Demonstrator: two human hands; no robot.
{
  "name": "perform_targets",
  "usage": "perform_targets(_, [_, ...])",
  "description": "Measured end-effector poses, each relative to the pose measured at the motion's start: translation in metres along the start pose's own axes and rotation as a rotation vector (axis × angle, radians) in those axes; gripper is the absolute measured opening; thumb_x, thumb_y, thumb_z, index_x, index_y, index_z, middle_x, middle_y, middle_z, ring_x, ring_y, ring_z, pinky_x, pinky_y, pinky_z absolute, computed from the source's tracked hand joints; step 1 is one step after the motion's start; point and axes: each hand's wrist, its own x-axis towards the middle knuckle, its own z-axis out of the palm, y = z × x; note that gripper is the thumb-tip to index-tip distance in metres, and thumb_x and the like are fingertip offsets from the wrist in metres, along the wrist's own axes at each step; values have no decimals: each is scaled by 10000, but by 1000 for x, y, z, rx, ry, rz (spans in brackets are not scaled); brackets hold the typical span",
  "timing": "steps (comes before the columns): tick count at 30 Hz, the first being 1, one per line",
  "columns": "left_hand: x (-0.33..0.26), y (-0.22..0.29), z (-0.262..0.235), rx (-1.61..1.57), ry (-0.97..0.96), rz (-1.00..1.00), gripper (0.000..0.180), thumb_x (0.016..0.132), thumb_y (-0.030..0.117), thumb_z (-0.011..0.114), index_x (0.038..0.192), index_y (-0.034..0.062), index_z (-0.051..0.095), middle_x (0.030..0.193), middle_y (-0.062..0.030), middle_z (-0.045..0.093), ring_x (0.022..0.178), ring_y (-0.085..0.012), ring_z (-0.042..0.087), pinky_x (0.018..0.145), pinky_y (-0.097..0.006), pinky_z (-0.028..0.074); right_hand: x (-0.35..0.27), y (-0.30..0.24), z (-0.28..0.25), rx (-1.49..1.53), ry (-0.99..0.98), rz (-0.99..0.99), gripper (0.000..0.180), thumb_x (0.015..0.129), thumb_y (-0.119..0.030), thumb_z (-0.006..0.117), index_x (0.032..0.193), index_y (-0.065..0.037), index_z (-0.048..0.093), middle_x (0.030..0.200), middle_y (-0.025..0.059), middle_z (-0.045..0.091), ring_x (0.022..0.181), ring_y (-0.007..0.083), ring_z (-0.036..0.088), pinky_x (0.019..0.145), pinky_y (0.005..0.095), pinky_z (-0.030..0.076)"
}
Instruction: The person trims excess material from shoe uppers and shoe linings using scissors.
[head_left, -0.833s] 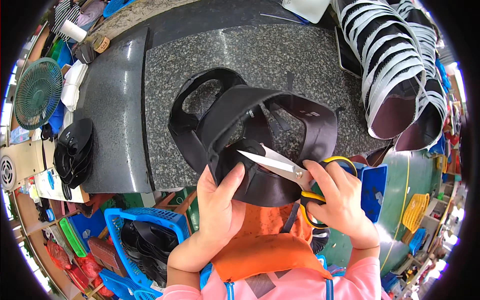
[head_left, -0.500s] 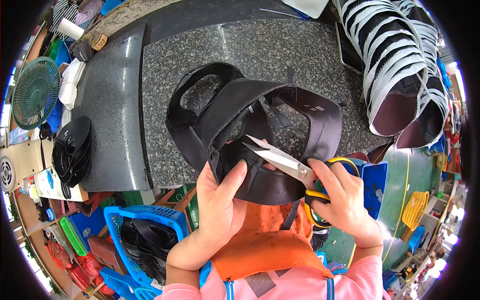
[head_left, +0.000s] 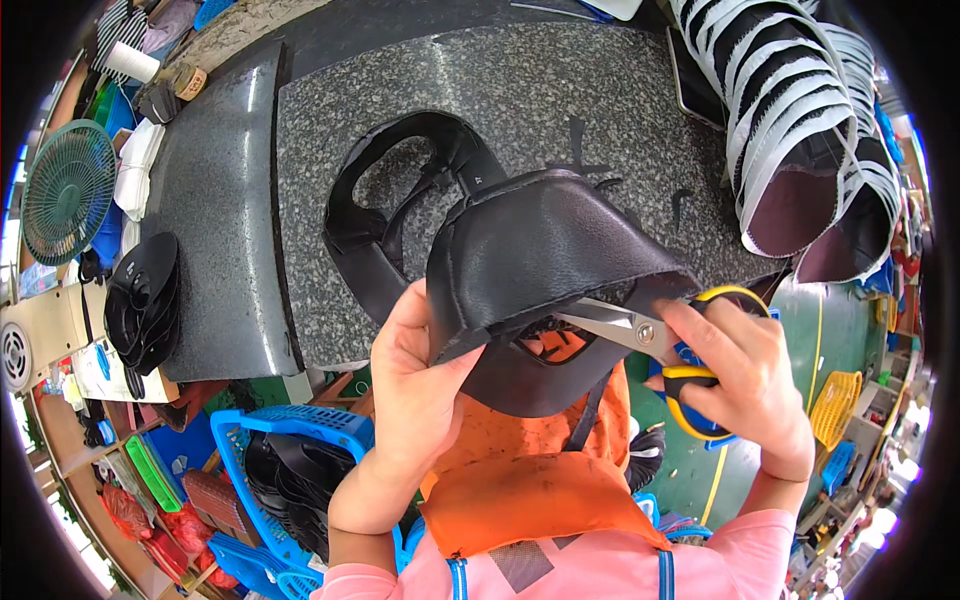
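Sleeves [head_left: 748, 550] of pink and an orange apron [head_left: 545, 510] fill the near edge. Above them the left hand [head_left: 415, 385] pinches the near left corner of a black piece [head_left: 545, 250]; its thumb presses on the edge, and the other fingers are mostly hidden. The piece is held up over the near edge of a speckled slab [head_left: 480, 85], bent into a band, glossy side up. The right hand [head_left: 740, 360] grips scissors [head_left: 648, 332]: fingers curl around the yellow and black handles, the index finger lying toward the pivot. The blades point left to the piece's near edge; whether they are cutting it, I cannot tell.

Lower left, a blue basket [head_left: 226, 450] holds black parts [head_left: 290, 480]. Just beyond the held piece, a black loop [head_left: 345, 235] rests on the slab, and dark scraps [head_left: 577, 140] lie to its right. Black cutouts [head_left: 145, 300] are stacked at the left edge of a dark board [head_left: 220, 200]. White-edged uppers [head_left: 790, 130] nest in rows on the right. Farther out are a yellow basket [head_left: 838, 410] at right and, at left, a round green grille [head_left: 70, 190] and a white spool [head_left: 132, 62].
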Motion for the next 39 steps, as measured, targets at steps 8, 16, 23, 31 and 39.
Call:
perform_targets(8, [-6, -2, 3, 43, -40, 91, 375, 845, -99, 639, 1172, -7, 479, 1150, -78, 607, 1050, -135, 605, 929, -293, 497, 14, 7, -19, -63, -36, -108, 600, 600, -168, 751, 1170, -36, 615, 718, 53, 477, 572, 230, 539, 502, 366, 423])
perform_targets(16, [-12, -10, -2, 92, 119, 39, 470, 830, -122, 642, 1253, 19, 494, 1191, -88, 604, 1094, -180, 597, 950, -324, 488, 17, 2, -19, -138, -45, -100, 551, 516, -166, 769, 1037, -34, 648, 722, 65, 434, 586, 246, 517, 495, 371, 383])
perform_targets(23, [-14, -23, -6, 50, 124, 174, 329, 961, 69, 563, 1273, -13, 498, 1151, -160, 629, 937, -306, 674, 722, -456, 627, 22, 0, -5, -164, 135, -171, 487, 545, -142, 749, 1009, -11, 679, 656, 24, 356, 486, 157, 444, 427, 316, 331])
perform_targets(31, [-18, -20, 3, -51, 29, 184, 354, 1009, 147, 499, 1344, 39, 454, 1244, -145, 591, 987, -296, 669, 806, -463, 614, 17, 0, 5, -155, 132, -172, 476, 529, -129, 739, 986, -5, 687, 734, 50, 476, 518, 166, 510, 425, 301, 381])
perform_targets(39, [-20, -31, 6, -168, 112, 237, 418, 1015, 189, 505, 1405, 64, 419, 1400, -87, 502, 1275, -262, 505, 1087, -462, 415, 10, -13, 7, -45, 48, -65, 394, 476, -89, 740, 848, 9, 657, 886, 130, 591, 594, 242, 583, 477, 336, 455])
